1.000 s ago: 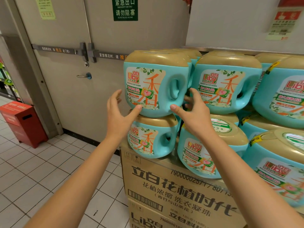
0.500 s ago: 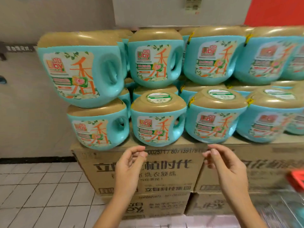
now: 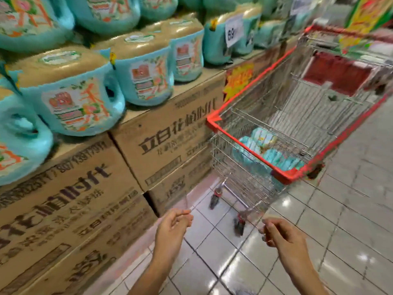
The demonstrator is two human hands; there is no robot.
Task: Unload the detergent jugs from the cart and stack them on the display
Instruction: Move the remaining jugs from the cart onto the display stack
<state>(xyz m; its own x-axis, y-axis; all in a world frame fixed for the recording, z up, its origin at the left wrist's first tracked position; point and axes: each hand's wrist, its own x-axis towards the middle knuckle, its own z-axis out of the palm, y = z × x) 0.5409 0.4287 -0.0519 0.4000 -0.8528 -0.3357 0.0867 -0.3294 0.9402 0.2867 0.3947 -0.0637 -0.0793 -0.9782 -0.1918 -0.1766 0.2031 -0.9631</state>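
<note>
Teal detergent jugs with tan lids [image 3: 70, 96] stand stacked in rows on brown cardboard cartons [image 3: 165, 133] at the left. A wire shopping cart with a red rim [image 3: 251, 145] stands to the right of the cartons, and teal jugs [image 3: 261, 145] lie in its basket. My left hand [image 3: 172, 228] and my right hand [image 3: 282, 237] hang low in front of me above the tiled floor, fingers loosely curled and holding nothing. Both hands are short of the cart. The frame is blurred by motion.
A white price sign [image 3: 234, 30] hangs among the jugs further along the display. The cart's red child seat [image 3: 338, 71] is at its far end. A yellow and red promo sign [image 3: 238, 81] is stuck on the cartons. White floor tiles [image 3: 340, 231] spread to the right.
My view has swung right from the stacked jugs to the cart. Both hands left the top jug, dropped low and now hang with nothing in them.
</note>
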